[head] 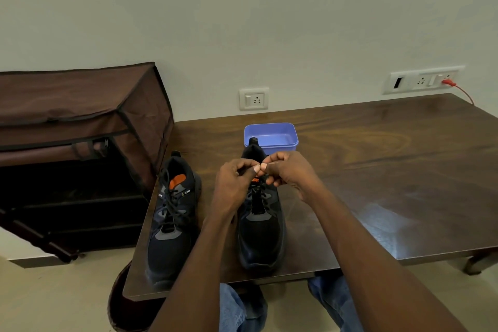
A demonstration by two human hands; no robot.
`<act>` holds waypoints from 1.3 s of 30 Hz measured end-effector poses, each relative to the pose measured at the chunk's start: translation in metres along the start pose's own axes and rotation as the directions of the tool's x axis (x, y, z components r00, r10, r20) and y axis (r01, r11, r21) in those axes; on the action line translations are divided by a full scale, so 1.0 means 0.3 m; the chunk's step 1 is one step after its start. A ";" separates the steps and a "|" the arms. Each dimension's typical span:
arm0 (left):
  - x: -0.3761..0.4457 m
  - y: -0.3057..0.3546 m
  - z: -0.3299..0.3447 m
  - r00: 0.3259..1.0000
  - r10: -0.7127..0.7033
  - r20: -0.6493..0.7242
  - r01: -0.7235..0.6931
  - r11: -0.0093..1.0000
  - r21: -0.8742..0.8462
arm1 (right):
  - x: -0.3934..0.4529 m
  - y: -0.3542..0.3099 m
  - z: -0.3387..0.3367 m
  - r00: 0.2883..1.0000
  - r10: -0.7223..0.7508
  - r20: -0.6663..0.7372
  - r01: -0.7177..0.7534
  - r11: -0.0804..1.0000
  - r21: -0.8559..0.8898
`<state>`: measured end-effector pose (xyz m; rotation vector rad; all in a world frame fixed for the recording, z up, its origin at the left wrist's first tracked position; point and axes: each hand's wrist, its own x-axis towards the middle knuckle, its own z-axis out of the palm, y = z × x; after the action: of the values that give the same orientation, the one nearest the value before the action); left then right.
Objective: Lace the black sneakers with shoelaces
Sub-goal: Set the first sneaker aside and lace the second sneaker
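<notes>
On the dark wooden table (pixel 377 170) stand two black sneakers side by side, toes toward the person: the left sneaker (pixel 169 224) near the table's edge, fully laced, and the right sneaker (pixel 261 229) with its black shoelace (pixel 257 194) crossing the eyelets. Above that shoe's tongue, the left hand (pixel 234 183) and right hand (pixel 288 172) meet, fingers curled and thumb tips touching, apparently pinching the lace's ends, though these are hidden. One blue plastic tub (pixel 272 137) sits just behind.

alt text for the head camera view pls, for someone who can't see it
Both hands, left hand and right hand, pinch a black lace above the right sneaker on a dark wooden table. The left sneaker sits beside it, a blue tub behind.
</notes>
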<state>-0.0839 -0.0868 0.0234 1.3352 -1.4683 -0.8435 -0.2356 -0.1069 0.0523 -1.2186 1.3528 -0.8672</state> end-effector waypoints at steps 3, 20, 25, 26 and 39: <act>0.009 -0.006 0.012 1.000 -0.003 0.026 0.001 0.998 0.062 | 0.004 0.009 0.003 1.000 -0.008 -0.013 0.008 1.000 -0.010; 0.043 -0.079 0.062 0.994 -0.042 -0.104 0.092 0.833 0.546 | 0.087 0.070 0.023 0.978 0.123 -0.170 -0.185 0.887 -0.423; 0.050 -0.069 0.077 0.988 -0.141 -0.066 0.155 0.853 0.499 | 0.076 0.070 0.027 0.985 0.106 -0.137 -0.159 0.868 -0.471; 0.053 -0.068 0.080 0.986 -0.163 -0.048 0.165 0.858 0.486 | 0.076 0.069 0.027 0.986 0.102 -0.131 -0.153 0.867 -0.475; 0.062 -0.056 0.113 0.953 -0.299 -0.048 0.300 0.913 0.277 | 0.058 0.065 0.041 0.984 0.071 -0.166 -0.148 0.843 -0.517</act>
<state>-0.1096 -0.1113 0.0008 1.8103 -1.4393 -0.8432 -0.2258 -0.1179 0.0274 -1.4954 1.8374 -0.5118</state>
